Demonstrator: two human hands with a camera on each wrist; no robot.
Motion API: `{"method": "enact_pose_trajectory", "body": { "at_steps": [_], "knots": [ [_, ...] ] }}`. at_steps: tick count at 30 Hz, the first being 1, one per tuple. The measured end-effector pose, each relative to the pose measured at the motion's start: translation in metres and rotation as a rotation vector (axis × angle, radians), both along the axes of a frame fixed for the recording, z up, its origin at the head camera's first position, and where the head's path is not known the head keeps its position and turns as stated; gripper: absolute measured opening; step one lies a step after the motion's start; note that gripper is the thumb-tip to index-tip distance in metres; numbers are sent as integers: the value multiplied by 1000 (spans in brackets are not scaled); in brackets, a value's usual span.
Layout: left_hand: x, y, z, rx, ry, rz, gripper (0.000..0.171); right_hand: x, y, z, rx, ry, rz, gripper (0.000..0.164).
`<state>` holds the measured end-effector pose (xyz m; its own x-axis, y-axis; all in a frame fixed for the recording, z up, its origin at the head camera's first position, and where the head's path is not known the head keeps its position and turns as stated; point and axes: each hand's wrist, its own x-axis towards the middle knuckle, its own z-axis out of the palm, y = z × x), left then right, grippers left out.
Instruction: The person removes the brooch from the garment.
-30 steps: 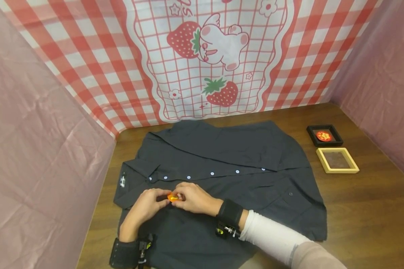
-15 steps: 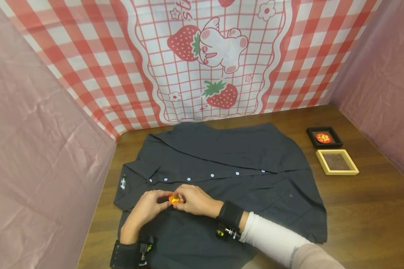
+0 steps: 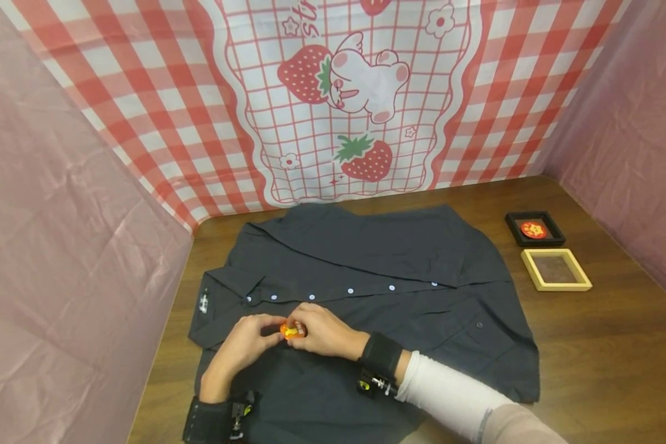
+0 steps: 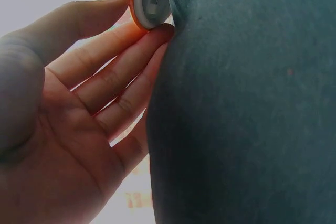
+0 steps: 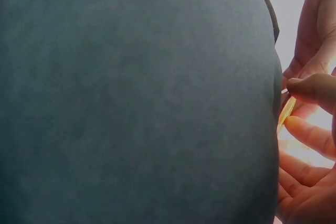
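A round orange pin badge point(image 3: 291, 332) with a yellow design is held over the chest of a dark grey button-up shirt point(image 3: 361, 246), which lies spread on the table with its collar to the left. My left hand point(image 3: 244, 340) pinches the badge's left rim between thumb and fingers. From the right, my right hand point(image 3: 327, 333) grips the same badge, its thumb and fingertip on the edge. In the left wrist view, the pin badge point(image 4: 152, 3) shows its grey back with a pin clasp, close against the cloth. Whether the pin pierces the fabric cannot be seen.
At the table's far right, a black square frame point(image 3: 513, 228) holds a red and yellow badge point(image 3: 533, 230). Just in front of it lies a pale wooden frame point(image 3: 583, 286). A checked strawberry cloth point(image 3: 361, 154) hangs behind the wooden table point(image 3: 588, 370); pink cloth point(image 3: 78, 246) stands at the sides.
Both hands keep hold of the badge, which has turned slightly so that more of its yellow face shows. The scene has shifted a little downward in the head view.
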<state>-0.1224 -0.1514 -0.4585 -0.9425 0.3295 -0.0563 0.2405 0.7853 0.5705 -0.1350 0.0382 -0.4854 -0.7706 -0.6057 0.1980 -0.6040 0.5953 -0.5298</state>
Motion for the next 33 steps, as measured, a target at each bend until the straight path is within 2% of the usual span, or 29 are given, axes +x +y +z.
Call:
{"method": "enact_pose_trajectory", "body": {
  "at_steps": [5, 15, 20, 26, 33],
  "knots": [
    [0, 2, 0, 6, 1, 4, 25, 0, 2, 2, 8, 5, 4, 24],
    [-1, 7, -1, 25, 33, -29, 24, -1, 8, 0, 2, 16, -6, 24],
    [0, 8, 0, 29, 15, -14, 26, -1, 10, 0, 25, 7, -17, 25],
    [1, 8, 0, 42, -12, 19, 36, -1, 13, 1, 50, 29, -30, 27],
    [2, 8, -2, 14, 53, 15, 38, -1, 18, 2, 55, 83, -54, 26]
  ]
}}
